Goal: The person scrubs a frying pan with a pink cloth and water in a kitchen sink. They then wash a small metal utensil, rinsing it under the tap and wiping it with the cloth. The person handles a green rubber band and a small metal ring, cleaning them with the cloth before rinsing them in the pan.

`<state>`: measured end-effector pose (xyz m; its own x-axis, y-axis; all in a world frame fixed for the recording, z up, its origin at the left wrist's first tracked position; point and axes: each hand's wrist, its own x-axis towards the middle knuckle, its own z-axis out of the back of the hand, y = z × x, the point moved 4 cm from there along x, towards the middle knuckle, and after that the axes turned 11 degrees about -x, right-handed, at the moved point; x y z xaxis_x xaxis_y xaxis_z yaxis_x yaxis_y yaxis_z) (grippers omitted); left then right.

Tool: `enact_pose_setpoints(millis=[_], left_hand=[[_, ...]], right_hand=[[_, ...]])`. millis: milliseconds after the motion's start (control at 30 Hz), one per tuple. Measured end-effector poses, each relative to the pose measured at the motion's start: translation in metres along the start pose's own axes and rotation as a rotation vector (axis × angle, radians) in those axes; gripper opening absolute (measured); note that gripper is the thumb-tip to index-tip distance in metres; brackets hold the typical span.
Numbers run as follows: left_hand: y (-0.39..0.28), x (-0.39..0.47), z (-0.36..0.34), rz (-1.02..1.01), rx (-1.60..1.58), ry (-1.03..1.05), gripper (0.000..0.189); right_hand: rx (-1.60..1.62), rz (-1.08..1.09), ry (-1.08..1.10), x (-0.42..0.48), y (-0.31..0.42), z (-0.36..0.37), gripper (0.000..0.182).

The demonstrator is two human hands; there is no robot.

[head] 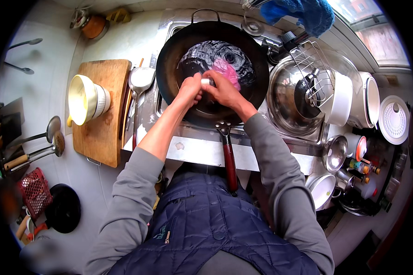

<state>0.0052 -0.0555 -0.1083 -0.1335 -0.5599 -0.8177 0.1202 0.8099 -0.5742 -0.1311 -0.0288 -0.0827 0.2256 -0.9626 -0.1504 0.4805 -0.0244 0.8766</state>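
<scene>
Over a large dark wok [165,79], my left hand [190,90] and my right hand [226,91] meet around a small white-and-grey cylindrical object [205,81]. Fingers cover most of it, so its exact kind cannot be told. A wet pink cloth [227,72] lies in the wok, just beyond my right hand, with shiny liquid around it. The wok rests across a metal sink [160,106]. Its dark red handle [229,165] points toward my body, and a loop handle [205,11] stands at the far side.
On the left are a wooden cutting board [99,144], stacked bowls [82,99] and a metal wok spatula [141,79]. To the right stand a steel basin [278,103], a wire rack [311,74] and a white container [340,99]. A blue cloth [303,15] hangs above the faucet [273,48].
</scene>
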Motion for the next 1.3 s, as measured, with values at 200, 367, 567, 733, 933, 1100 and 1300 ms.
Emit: enact_pose_setpoints(millis=[200,367,567,733,933,1100,1300], left_hand=[[0.002,0.017,0.002,0.177,-0.181,0.106,0.038],[-0.011,0.014,0.018,0.23,-0.294,0.176,0.051],[-0.024,0.014,0.002,0.123,-0.41,0.377,0.054],[-0.013,0.03,0.017,0.15,-0.59,0.563,0.058],[-0.017,0.035,0.014,-0.046,-0.307,0.131,0.072],[-0.029,0.033,0.004,-0.276,0.386,-0.036,0.07],[-0.022,0.031,-0.02,-1.011,1.254,-0.379,0.038]], right_hand=[[-0.267,0.355,-0.156,-0.012,0.021,0.01,0.034],[-0.209,0.282,-0.221,-0.018,0.013,0.032,0.035],[0.242,-0.086,-0.206,-0.004,-0.026,0.03,0.031],[0.357,-0.277,-0.039,-0.005,-0.03,0.023,0.036],[-0.123,-0.244,-0.114,0.011,-0.048,0.012,0.045],[-0.684,-0.185,-0.423,0.012,-0.042,0.004,0.035],[-0.758,-0.104,-0.311,0.006,-0.038,0.014,0.033]])
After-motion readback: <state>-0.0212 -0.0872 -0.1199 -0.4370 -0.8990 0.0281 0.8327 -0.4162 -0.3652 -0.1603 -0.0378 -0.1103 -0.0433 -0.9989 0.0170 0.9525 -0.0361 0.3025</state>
